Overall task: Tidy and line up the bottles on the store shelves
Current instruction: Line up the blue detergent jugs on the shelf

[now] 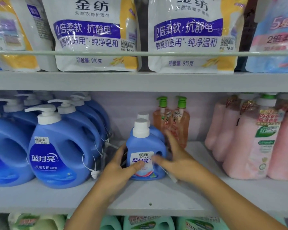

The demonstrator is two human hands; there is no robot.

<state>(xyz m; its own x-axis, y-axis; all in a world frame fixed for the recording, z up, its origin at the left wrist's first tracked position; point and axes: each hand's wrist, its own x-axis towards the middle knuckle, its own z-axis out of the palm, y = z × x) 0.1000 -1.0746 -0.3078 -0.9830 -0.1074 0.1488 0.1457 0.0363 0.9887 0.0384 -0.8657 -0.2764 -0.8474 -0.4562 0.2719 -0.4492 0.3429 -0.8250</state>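
Note:
A small blue detergent bottle (pixel 144 143) with a white cap stands upright on the middle grey shelf (pixel 140 195). My left hand (pixel 121 165) grips its left side, with the thumb across the label. My right hand (pixel 175 156) touches its right side, fingers spread and blurred. A second small blue bottle (pixel 143 115) stands right behind it, mostly hidden. Two orange pump bottles (pixel 171 121) with green tops stand at the back, just right of them.
Large blue pump bottles (pixel 60 146) fill the shelf's left side, with tags on strings. Pink bottles (pixel 249 138) crowd the right. White refill pouches (pixel 96 34) stand on the shelf above behind a rail. Green bottles (pixel 148 223) sit on the shelf below.

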